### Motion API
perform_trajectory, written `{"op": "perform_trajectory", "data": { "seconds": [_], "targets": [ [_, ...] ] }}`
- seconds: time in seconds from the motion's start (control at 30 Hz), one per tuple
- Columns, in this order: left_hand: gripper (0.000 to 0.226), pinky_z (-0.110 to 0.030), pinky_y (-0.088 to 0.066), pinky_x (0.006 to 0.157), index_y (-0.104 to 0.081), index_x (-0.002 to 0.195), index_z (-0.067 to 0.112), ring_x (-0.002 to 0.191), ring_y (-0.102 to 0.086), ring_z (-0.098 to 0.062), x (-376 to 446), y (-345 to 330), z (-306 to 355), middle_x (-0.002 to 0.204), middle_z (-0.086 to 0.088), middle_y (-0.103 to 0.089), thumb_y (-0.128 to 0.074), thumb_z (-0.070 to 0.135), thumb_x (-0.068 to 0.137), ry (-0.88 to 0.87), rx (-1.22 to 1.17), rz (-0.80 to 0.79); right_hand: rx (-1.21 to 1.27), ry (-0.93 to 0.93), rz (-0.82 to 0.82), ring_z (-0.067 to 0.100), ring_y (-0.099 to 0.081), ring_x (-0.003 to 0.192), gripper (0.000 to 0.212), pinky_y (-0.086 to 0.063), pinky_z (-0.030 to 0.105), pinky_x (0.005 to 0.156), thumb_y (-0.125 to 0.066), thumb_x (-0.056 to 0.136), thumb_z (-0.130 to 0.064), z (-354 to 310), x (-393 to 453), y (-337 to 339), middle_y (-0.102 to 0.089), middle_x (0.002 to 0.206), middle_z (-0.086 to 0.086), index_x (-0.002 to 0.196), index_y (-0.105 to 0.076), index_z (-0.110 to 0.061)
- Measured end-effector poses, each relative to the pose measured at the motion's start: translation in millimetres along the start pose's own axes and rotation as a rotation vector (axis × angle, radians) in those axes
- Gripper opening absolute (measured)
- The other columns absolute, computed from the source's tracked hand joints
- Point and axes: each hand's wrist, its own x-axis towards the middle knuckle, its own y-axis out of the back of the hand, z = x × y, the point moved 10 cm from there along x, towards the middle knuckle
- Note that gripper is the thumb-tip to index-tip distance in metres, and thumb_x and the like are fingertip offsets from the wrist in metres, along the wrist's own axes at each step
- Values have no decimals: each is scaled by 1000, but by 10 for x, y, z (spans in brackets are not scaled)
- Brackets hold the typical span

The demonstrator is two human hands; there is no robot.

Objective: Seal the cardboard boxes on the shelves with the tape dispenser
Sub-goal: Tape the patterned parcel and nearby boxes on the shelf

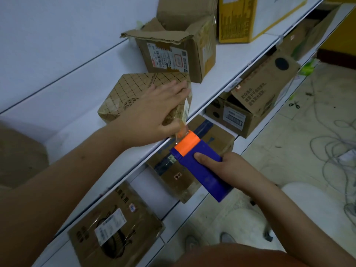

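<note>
A flat cardboard box with a grid print (127,93) lies on the upper white shelf (227,60). My left hand (154,112) rests over its near right corner, fingers spread on top and thumb down its front by a strip of clear tape. My right hand (229,168) grips the blue tape dispenser (202,166), whose orange head (187,143) sits just below that corner at the shelf edge. The clear tape (181,132) runs from the head up to the box. An open box with torn flaps (177,49) stands behind it.
A yellow box (242,18) stands farther along the upper shelf. The lower shelf holds several cardboard boxes, one taped in blue (192,164), one with a label (115,224), one open (256,97). Scissors (294,105) and loose cables (335,151) lie on the floor.
</note>
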Motion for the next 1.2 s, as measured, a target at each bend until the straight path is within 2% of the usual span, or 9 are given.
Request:
{"op": "perform_trajectory", "data": {
  "seconds": [0.1,0.23,0.37,0.47,0.6,0.7,0.87,1.0,1.2],
  "targets": [
    [87,-54,-16,123,-29,157,23,153,-13,-15,-16,-30,48,166,3,-20,-50,68,85,0,88,80,-62,1,-3,21,-64,62,69,-42,27,56,-49,76,-79,-46,-4,12,-63,66,7,74,-58,-11],
    [83,-51,-16,122,-34,154,21,152,-19,-19,-4,-32,45,164,0,-25,-57,60,84,-16,101,123,-328,7,110,17,-50,49,72,-37,28,51,-36,81,-82,-147,27,100,-50,55,2,61,-46,-12],
    [82,-51,-16,123,-32,156,20,152,-20,-18,-21,-17,42,164,2,-25,-50,58,85,-2,84,143,-716,-135,89,16,-55,57,65,-42,26,52,-29,93,-72,391,238,-173,-52,64,1,69,-47,-15],
    [90,-50,-17,123,-27,157,21,152,-20,-17,-32,-9,6,164,2,-25,-52,65,83,-4,82,152,-599,-220,92,14,-44,44,65,-32,24,41,-27,93,-72,914,312,-352,-47,57,1,68,-46,-15],
    [99,-55,-17,122,-23,157,35,153,-18,-24,-3,-58,26,166,-3,-20,-60,75,74,-65,131,81,-525,-160,37,13,-38,43,66,-30,24,42,-29,92,-71,868,383,-413,-43,55,0,80,-59,-13],
    [98,-60,-20,119,-24,156,38,152,-18,-31,-28,-77,56,166,-9,-19,-59,74,72,-98,177,75,-460,-124,114,15,-41,43,68,-34,26,45,-31,89,-75,715,441,-322,-44,52,1,61,-46,-15],
    [103,-65,-24,116,-25,157,36,151,-19,-37,13,-77,0,164,-11,-22,-60,75,68,-57,226,48,-359,-85,157,15,-39,41,69,-30,26,45,-35,88,-74,591,403,-225,-40,49,1,54,-39,-14],
    [84,-65,-11,120,-39,149,45,154,-2,-31,20,-24,-6,167,-2,-13,-53,80,74,-62,91,-45,-330,-60,160,15,-37,41,67,-28,25,45,-36,89,-73,547,340,-187,-37,49,0,55,-35,-16],
    [27,-68,-11,118,-68,118,46,152,16,-33,147,-143,-98,167,15,-1,-66,48,91,44,162,-414,-310,-34,149,15,-41,44,67,-31,25,47,-36,88,-74,498,348,-156,-41,50,1,55,-37,-16]
  ]
}}
